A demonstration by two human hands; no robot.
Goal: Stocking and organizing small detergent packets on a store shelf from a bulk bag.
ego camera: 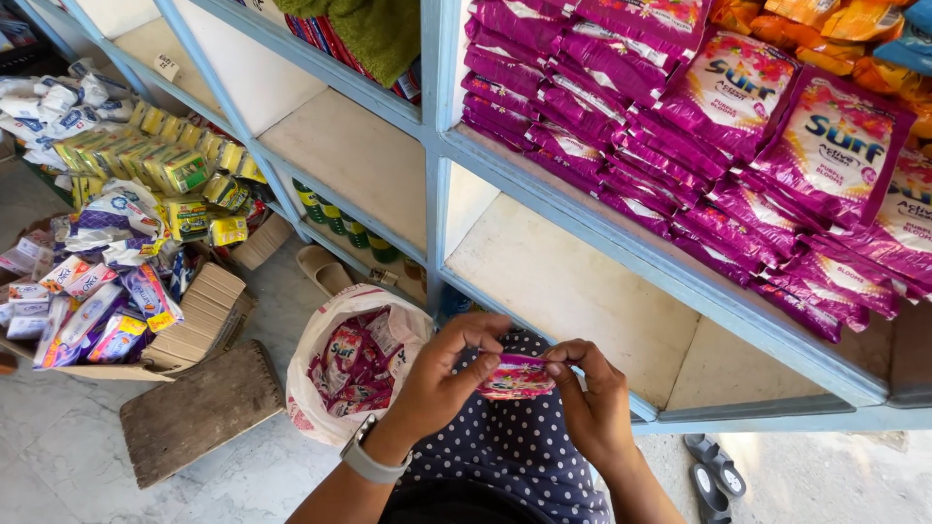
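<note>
My left hand (442, 378) and my right hand (590, 396) together pinch a small stack of pink sachets (515, 376) over my lap, which is covered by dark blue polka-dot cloth. A grey watch sits on my left wrist. Just left of my hands stands an open white sack (320, 359) with more pink sachets inside. Above my hands is a pale blue shelf unit (621, 243); its upper right shelf holds several rows of larger pink and purple pouches (718, 136). The shelf level right in front of my hands is bare.
A cardboard box (194, 325) full of mixed small packets stands on the floor at left, with yellow and green packets (175, 165) heaped behind it. A wooden board (199, 408) lies on the tiled floor. Sandals (714, 475) rest at lower right. Green bottles (340, 218) stand under the lowest shelf.
</note>
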